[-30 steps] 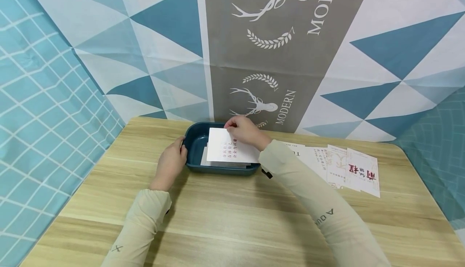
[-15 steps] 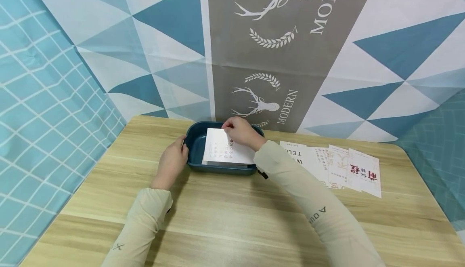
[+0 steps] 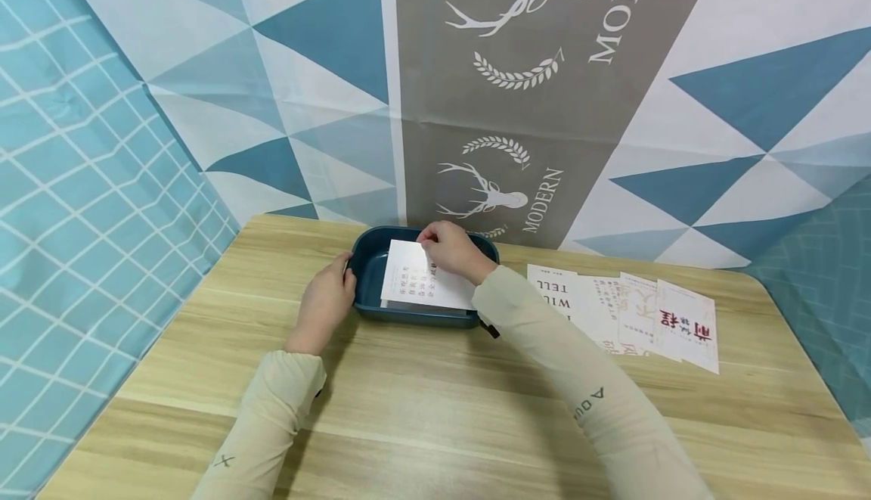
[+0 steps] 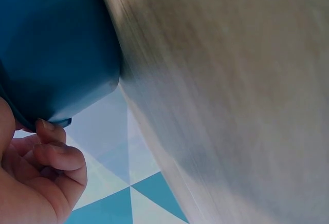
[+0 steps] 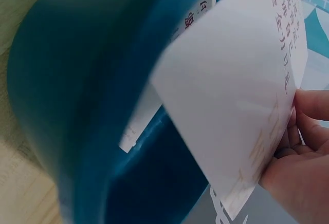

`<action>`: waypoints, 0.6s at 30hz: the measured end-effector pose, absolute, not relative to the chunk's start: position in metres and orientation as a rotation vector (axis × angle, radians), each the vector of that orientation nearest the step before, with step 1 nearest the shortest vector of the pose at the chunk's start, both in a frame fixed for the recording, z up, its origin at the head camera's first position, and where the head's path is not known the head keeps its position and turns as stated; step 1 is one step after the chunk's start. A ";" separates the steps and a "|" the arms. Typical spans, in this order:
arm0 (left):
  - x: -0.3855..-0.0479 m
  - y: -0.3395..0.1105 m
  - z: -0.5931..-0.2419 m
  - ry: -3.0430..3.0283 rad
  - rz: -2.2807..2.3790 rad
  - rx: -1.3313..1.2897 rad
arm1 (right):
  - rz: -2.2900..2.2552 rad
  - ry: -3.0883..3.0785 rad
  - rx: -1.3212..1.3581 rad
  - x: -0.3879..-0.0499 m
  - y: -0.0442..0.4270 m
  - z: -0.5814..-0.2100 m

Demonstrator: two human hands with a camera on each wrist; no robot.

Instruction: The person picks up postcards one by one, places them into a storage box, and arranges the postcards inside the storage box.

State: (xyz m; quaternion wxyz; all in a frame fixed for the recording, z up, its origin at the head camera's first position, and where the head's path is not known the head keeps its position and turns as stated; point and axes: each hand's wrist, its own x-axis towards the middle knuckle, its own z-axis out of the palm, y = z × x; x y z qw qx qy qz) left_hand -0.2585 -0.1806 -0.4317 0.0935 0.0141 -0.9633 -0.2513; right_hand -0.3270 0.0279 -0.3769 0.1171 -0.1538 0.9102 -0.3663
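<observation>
A dark blue rectangular bin (image 3: 370,273) stands near the table's back edge. My left hand (image 3: 321,302) grips its left rim; in the left wrist view the fingers of that hand (image 4: 46,178) curl at the lip of the bin (image 4: 61,44). Over the bin, my right hand (image 3: 457,249) pinches the back edge of a white card (image 3: 415,281) with printed characters. The right wrist view shows thumb and fingers of the hand (image 5: 303,147) on the card (image 5: 226,80), which is tilted. Beneath it another printed card (image 5: 141,118) lies inside the bin.
Several printed cards lie overlapping on the table to the right, among them one with TELL (image 3: 554,288) and one with red characters (image 3: 690,326). A patterned cloth (image 3: 327,144) hangs directly behind the table (image 3: 408,409).
My right hand has moved slightly left, and the card it pinches has come lower over the bin, covering more of the card beneath. My left hand keeps its hold on the rim.
</observation>
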 end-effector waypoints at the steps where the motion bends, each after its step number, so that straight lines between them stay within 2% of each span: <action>1: -0.259 -0.181 -0.431 -2.859 -0.745 0.042 | -1.071 2.670 -0.451 -0.327 0.028 -0.377; 18: -0.259 -0.179 -0.429 -2.883 -0.794 0.051 | -1.072 2.666 -0.430 -0.328 0.024 -0.392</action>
